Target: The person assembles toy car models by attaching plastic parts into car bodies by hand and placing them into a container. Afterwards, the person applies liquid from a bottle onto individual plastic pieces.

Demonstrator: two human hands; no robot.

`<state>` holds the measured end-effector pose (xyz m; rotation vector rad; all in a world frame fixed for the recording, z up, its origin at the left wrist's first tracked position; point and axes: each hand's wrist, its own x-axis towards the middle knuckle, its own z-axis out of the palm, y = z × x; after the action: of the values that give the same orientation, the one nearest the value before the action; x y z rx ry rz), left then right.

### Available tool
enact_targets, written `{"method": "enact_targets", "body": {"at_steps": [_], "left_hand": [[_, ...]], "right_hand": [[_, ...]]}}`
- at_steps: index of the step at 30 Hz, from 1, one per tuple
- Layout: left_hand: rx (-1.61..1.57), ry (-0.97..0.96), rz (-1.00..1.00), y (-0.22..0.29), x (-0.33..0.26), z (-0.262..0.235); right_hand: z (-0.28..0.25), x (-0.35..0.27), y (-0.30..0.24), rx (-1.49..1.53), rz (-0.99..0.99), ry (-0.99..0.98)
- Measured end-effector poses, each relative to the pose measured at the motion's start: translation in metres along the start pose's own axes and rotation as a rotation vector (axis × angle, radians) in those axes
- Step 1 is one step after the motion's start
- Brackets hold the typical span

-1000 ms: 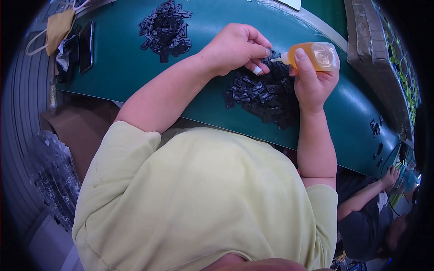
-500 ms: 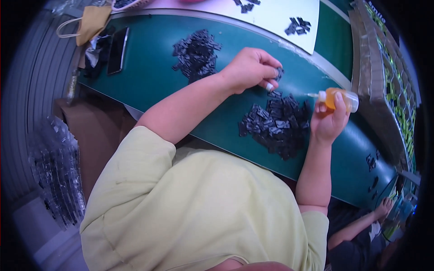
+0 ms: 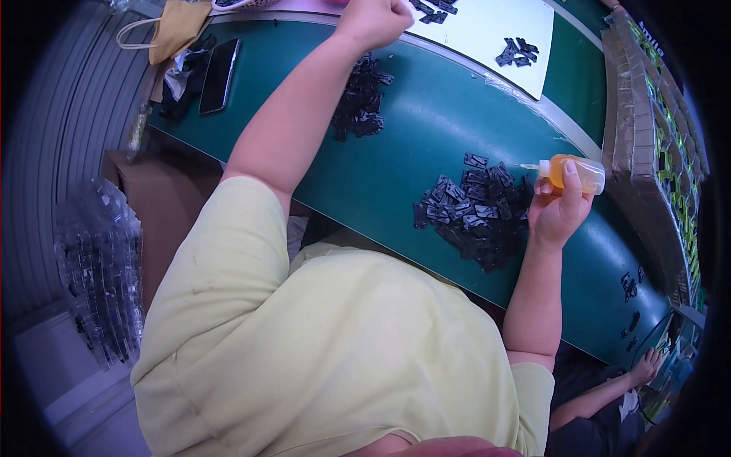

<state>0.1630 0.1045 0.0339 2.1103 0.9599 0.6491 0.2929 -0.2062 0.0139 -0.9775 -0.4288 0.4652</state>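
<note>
My right hand (image 3: 561,209) is wrapped round a small clear squeeze bottle (image 3: 586,177) of orange liquid. Its thin needle tip points left, above a pile of small black plastic parts (image 3: 476,213) on the green table (image 3: 426,99). Stretched out to the far side, my left hand (image 3: 375,23) has its fingers curled together next to a white board (image 3: 487,23). Whatever those fingers pinch, if anything, is hidden. A second pile of black parts (image 3: 362,99) lies partly behind my left forearm.
Small groups of black parts (image 3: 518,52) rest on the white board. A phone (image 3: 219,76) and a tan face mask (image 3: 177,30) are at the left. Cardboard dividers (image 3: 628,114) stand along the right. A co-worker's hand (image 3: 647,367) shows at lower right.
My left hand has moved from above the near pile, where it pinched a black part, up and left to the white board. My right hand holds the bottle in nearly the same place.
</note>
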Motion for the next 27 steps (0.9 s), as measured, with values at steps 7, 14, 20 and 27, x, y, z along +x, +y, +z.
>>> {"method": "enact_targets", "body": {"at_steps": [7,14,20,27], "left_hand": [[0.503,-0.491,-0.036,-0.009,-0.042,-0.025],[-0.153,-0.443,-0.062,0.039,-0.083,-0.005],[-0.723,-0.671,-0.322,0.056,-0.13,0.055],[-0.705,-0.681,-0.373,0.053,-0.134,0.067]], "right_hand": [[0.004,-0.006,0.004,-0.015,0.021,-0.022],[0.004,-0.009,0.004,0.0,0.012,-0.012],[0.012,-0.011,0.007,-0.101,-0.073,-0.058],[0.008,-0.011,0.012,-0.335,-0.221,-0.138]]}}
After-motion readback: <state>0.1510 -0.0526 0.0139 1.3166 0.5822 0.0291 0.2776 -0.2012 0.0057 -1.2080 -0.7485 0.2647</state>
